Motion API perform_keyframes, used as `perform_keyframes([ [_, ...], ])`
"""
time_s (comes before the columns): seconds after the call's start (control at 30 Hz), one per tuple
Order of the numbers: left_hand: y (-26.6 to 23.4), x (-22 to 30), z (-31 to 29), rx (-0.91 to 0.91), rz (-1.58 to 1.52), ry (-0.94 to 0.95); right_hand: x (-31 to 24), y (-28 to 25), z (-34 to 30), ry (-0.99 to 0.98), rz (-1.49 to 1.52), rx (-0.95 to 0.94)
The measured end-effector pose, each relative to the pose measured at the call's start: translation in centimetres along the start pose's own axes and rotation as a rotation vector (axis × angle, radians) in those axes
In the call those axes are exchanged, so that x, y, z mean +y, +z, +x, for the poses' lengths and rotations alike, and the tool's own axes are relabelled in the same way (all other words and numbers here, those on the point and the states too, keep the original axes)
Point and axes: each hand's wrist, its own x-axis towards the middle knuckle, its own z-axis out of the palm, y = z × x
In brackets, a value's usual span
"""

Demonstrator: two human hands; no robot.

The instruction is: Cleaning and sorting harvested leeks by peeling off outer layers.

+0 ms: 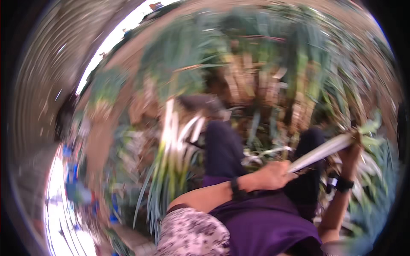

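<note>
Across my lap slants a green onion [320, 153], a thick white stalk with pale green leaves at its upper right end. My left hand [270, 175] is closed round the stalk's lower left end. Further right, my right hand [352, 149] grips it where the stalk meets the leaves; motion blur softens the fingers. Left of my knees lies a bunch of cleaned green onions [173, 145], white ends away from me and green leaves toward me. A dark band circles each of my wrists.
Beyond my knees stand large bundles of uncleaned green onions [265, 68] with brownish stalks and blue-green tops. Loose leaves and trimmings [371, 170] pile up at my right. Another bundle [102, 89] sits at the far left on brown ground. Much of the scene is blurred.
</note>
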Motion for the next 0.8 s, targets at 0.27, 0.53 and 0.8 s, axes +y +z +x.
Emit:
perform_keyframes([
  [0.27, -0.3, -8.4, -12.1, 0.816, -0.504, 0.054, 5.5, 33.5, 5.7, 0.415, -0.178, -0.495],
  [0.53, -18.2, -16.5, -30.4, 1.921, -0.399, 0.038, 9.4, 45.9, 0.4, 0.589, -0.305, -1.092],
  [0.8, -31.0, -31.2, -45.9, 2.228, -0.548, -0.687, 5.5, 16.1, 3.5, 0.242, -1.646, -0.38],
])
